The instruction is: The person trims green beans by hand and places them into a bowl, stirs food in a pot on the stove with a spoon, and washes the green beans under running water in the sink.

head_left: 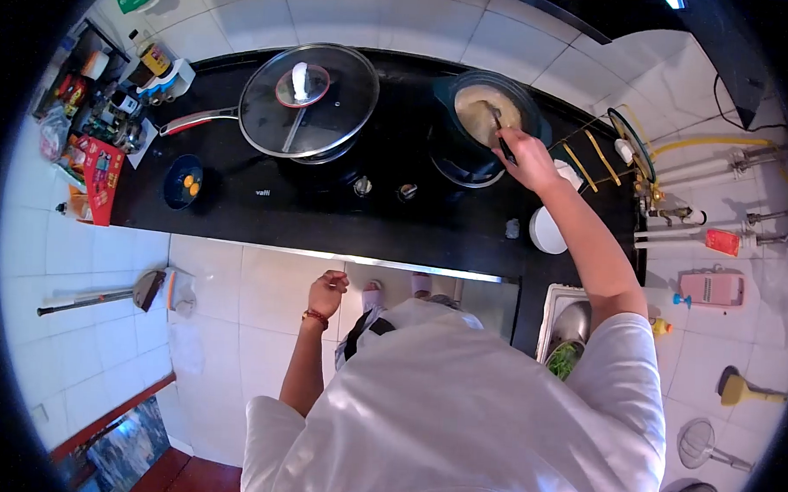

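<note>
A: Item one, the right hand (525, 157)?
B: Closed around the dark handle of a spoon (495, 126), whose end dips into the pale mixture in the dark pot (478, 127). The pot sits on the right burner of the black stove (326, 205).

A: The left hand (327, 292)?
B: Hanging at the person's side over the tiled floor (227, 301), fingers loosely curled, holding nothing. A red band circles the wrist.

A: Other stock on the stove?
B: One frying pan (316, 104) on the left burner, covered by a glass lid (309, 100), its handle pointing left. One small dark bowl (184, 182) with two egg yolks, near the stove's left edge.

A: And the counter (577, 235)?
B: One white bowl (547, 230), just under the right forearm. A sink (565, 326) with greens lies nearer the person.
</note>
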`<action>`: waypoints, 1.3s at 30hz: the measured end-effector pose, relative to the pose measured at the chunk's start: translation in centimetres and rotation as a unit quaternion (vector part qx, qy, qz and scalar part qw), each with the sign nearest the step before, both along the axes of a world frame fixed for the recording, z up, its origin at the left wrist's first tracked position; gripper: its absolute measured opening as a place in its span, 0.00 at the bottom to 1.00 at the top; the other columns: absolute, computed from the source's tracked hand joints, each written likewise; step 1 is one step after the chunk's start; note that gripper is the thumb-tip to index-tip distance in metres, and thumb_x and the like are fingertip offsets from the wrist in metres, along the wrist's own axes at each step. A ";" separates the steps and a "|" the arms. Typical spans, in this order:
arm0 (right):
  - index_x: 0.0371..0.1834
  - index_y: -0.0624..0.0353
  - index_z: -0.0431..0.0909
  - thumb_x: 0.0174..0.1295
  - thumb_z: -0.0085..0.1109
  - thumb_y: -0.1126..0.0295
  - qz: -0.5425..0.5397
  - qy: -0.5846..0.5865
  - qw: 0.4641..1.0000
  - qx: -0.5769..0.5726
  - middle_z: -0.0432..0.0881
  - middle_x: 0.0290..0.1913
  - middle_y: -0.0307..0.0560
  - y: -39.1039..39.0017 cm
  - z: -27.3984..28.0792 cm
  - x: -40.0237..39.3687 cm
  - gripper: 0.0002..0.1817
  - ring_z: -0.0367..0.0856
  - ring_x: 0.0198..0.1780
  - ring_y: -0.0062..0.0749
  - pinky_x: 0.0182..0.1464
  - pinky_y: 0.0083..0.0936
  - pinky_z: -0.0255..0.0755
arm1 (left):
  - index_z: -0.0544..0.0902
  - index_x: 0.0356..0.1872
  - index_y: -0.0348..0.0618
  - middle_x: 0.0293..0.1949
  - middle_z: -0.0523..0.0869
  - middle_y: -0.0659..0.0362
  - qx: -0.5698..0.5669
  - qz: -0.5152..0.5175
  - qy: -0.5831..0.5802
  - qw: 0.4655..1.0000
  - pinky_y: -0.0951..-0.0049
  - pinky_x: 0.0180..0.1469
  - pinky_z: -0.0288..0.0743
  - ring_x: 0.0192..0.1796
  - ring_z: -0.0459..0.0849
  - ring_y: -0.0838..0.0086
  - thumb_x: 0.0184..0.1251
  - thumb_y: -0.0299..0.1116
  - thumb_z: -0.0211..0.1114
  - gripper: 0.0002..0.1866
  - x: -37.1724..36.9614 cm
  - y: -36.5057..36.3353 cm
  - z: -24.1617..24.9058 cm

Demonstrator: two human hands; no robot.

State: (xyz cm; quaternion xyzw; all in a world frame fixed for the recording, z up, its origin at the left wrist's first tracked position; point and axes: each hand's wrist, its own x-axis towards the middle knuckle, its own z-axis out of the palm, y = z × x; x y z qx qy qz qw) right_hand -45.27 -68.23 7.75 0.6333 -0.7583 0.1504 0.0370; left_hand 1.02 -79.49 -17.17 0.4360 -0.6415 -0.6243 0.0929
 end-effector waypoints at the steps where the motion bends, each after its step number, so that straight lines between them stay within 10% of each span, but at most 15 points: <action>1: 0.41 0.63 0.72 0.56 0.65 0.69 -0.006 0.006 1.000 0.004 0.80 0.39 0.59 -0.3 -0.3 -0.2 0.14 0.80 0.40 0.57 0.41 0.42 0.75 | 0.81 0.41 0.38 0.32 0.86 0.59 -0.007 -0.001 -0.007 1.000 0.76 0.40 0.79 0.33 0.85 0.76 0.61 0.23 0.57 0.09 -0.2 0.0 0.4; 23: 0.43 0.62 0.77 0.57 0.65 0.68 0.042 -0.183 0.982 0.030 0.82 0.41 0.58 2.1 6.4 2.5 0.14 0.80 0.45 0.53 0.46 0.35 0.75 | 0.81 0.42 0.37 0.33 0.87 0.58 -0.048 -0.053 -0.027 0.997 0.75 0.42 0.78 0.35 0.86 0.73 0.57 0.23 0.57 0.11 -2.1 -1.4 1.3; 39: 0.41 0.63 0.73 0.54 0.63 0.72 0.008 0.056 0.988 0.142 0.80 0.42 0.58 -0.5 0.9 -0.2 0.13 0.81 0.42 0.53 0.45 0.40 0.76 | 0.81 0.42 0.38 0.34 0.87 0.58 -0.014 -0.024 -0.019 0.999 0.76 0.41 0.79 0.34 0.85 0.74 0.58 0.20 0.57 0.11 -2.0 -0.7 1.9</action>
